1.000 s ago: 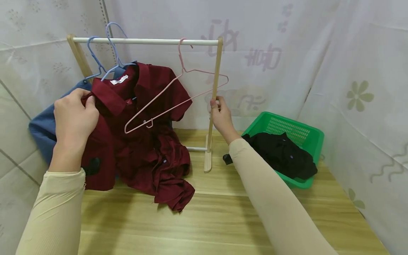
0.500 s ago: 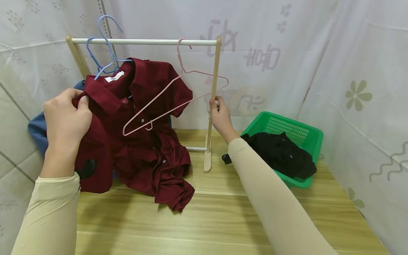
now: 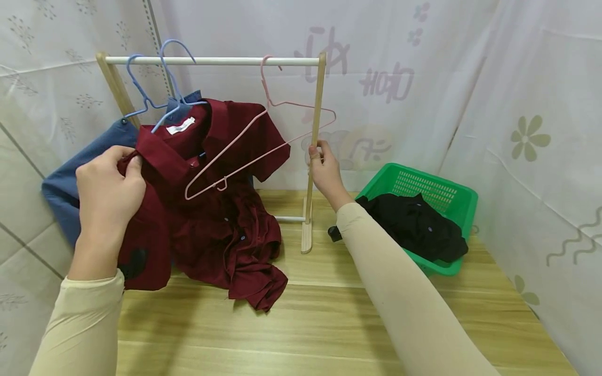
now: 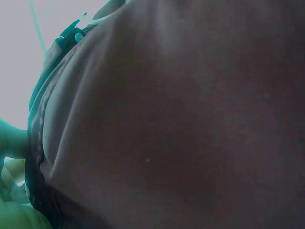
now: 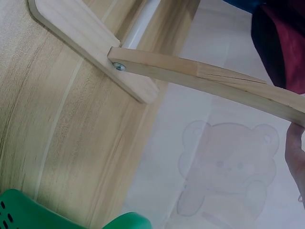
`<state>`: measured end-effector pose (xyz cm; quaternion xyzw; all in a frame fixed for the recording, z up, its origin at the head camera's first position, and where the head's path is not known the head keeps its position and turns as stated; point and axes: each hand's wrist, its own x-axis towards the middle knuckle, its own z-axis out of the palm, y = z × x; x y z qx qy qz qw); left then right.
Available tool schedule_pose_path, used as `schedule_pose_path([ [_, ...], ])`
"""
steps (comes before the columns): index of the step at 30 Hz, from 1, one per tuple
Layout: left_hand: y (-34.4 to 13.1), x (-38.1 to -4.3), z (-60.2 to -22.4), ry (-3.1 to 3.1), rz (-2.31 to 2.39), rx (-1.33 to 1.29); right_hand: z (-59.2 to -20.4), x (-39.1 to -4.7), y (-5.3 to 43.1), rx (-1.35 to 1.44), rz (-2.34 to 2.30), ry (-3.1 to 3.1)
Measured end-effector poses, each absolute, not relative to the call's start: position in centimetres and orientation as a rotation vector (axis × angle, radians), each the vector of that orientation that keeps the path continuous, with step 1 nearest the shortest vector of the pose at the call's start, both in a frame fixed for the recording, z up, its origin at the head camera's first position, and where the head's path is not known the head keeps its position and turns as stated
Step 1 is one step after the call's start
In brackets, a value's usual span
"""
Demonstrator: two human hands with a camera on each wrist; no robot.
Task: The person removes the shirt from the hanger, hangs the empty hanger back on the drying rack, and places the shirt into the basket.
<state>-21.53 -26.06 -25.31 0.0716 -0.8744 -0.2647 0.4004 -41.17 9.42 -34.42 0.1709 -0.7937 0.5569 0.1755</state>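
Note:
In the head view my left hand (image 3: pixel 110 193) pinches a dark red short-sleeved shirt (image 3: pixel 249 209) by its shoulder, near the collar. Inside the shirt is a blue hanger (image 3: pixel 178 98); its hook overlaps the white rail (image 3: pixel 235 61) of a small clothes rack. My right hand (image 3: pixel 326 169) grips the rack's right wooden post (image 3: pixel 318 104), fingertips also showing against the post in the right wrist view. In front of the shirt hangs a bare pink hanger (image 3: pixel 269 104). Shirt cloth (image 4: pixel 167 119) fills most of the left wrist view.
A blue garment (image 3: pixel 66 183) hangs at the rack's left end, on another blue hanger (image 3: pixel 141 86). On the right stands a green basket (image 3: pixel 465 198) holding a black garment (image 3: pixel 414 224). The shirt's lower part lies bunched on the wooden table (image 3: pixel 263 339).
My left hand first lifted the red shirt and its hanger up and left, then brought them down and right, the hook dropping to the rail. The right hand has stayed on the post.

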Motion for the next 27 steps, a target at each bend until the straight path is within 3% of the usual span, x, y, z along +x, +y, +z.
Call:
schedule_pose_path([
  [27,-27.9,-19.4,-32.4,-2.26,-0.733,0.211,-34.5,-41.3,9.4,0.488,1.561,-2.245],
])
